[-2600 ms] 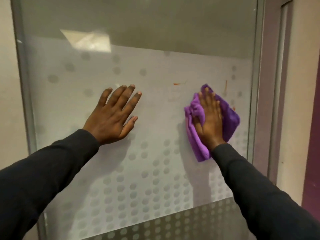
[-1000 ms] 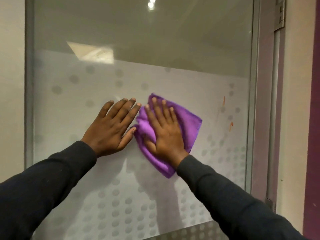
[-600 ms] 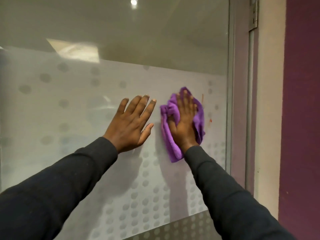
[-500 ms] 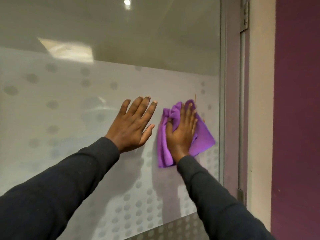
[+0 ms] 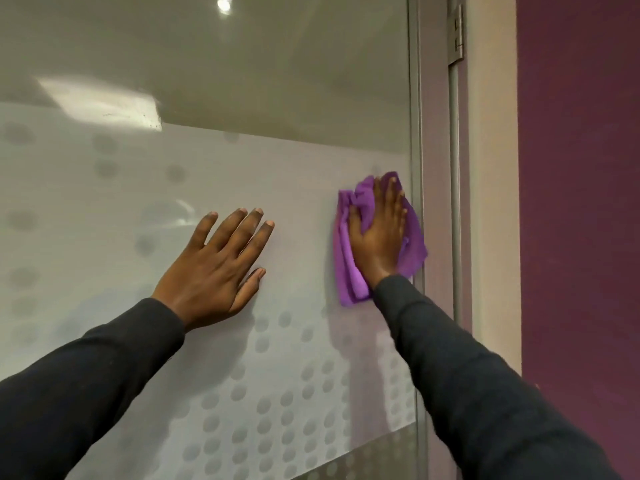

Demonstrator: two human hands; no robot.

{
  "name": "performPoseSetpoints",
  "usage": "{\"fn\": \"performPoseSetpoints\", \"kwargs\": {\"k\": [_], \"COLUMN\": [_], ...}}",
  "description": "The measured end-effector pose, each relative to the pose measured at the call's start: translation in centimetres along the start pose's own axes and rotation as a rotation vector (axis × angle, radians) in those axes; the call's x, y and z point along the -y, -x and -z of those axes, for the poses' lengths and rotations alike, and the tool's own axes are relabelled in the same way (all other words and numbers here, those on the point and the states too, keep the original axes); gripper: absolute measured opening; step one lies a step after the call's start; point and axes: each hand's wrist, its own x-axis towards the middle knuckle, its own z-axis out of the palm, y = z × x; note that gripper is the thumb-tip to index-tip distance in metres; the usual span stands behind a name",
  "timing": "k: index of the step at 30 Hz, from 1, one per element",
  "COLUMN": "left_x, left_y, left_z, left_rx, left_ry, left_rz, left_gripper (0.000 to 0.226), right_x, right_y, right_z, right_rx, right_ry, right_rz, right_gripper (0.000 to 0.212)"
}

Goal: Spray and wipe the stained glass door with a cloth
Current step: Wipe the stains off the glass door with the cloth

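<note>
Both my arms are in long, dark charcoal sleeves, left sleeve point(image 5: 90, 386) and right sleeve point(image 5: 478, 386), plain soft knit, snug cuffs at the wrists. My left hand point(image 5: 214, 271) and right hand point(image 5: 379, 233) are bare: no rings, no watch, short nails.

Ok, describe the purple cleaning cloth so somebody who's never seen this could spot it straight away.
Start at the frosted glass door with grey dots and follow it to its right edge, by the grey metal frame. There the right hand presses a crumpled purple microfibre cloth flat against the glass. It is the only bright purple thing on the pane; the left hand holds nothing.
</note>
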Motion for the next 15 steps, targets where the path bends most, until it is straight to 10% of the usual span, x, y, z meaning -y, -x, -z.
{"fn": "performPoseSetpoints", "kwargs": {"k": [2, 9, 15], "left_x": [0.0, 0.2, 0.1], "left_y": [0.0, -0.1, -0.1], "left_z": [0.0, 0.0, -0.1], "left_rx": [-0.017, -0.064, -0.057], "left_ry": [0.016, 0.042, 0.024], "left_rz": [0.004, 0.001, 0.008], "left_gripper": [0.068, 0.068, 0.068], "right_x": [4.0, 3.6, -3.6], "right_y": [-0.9, 8.2, 6.2], "right_z": [-1.0, -1.8, 0.2], "right_rx": [-0.028, 0.19, 0.195], "right_ry": [-0.039, 0.045, 0.032], "right_rz": [-0.12, 0.51, 0.455], "right_gripper": [0.082, 0.079, 0.077]}}
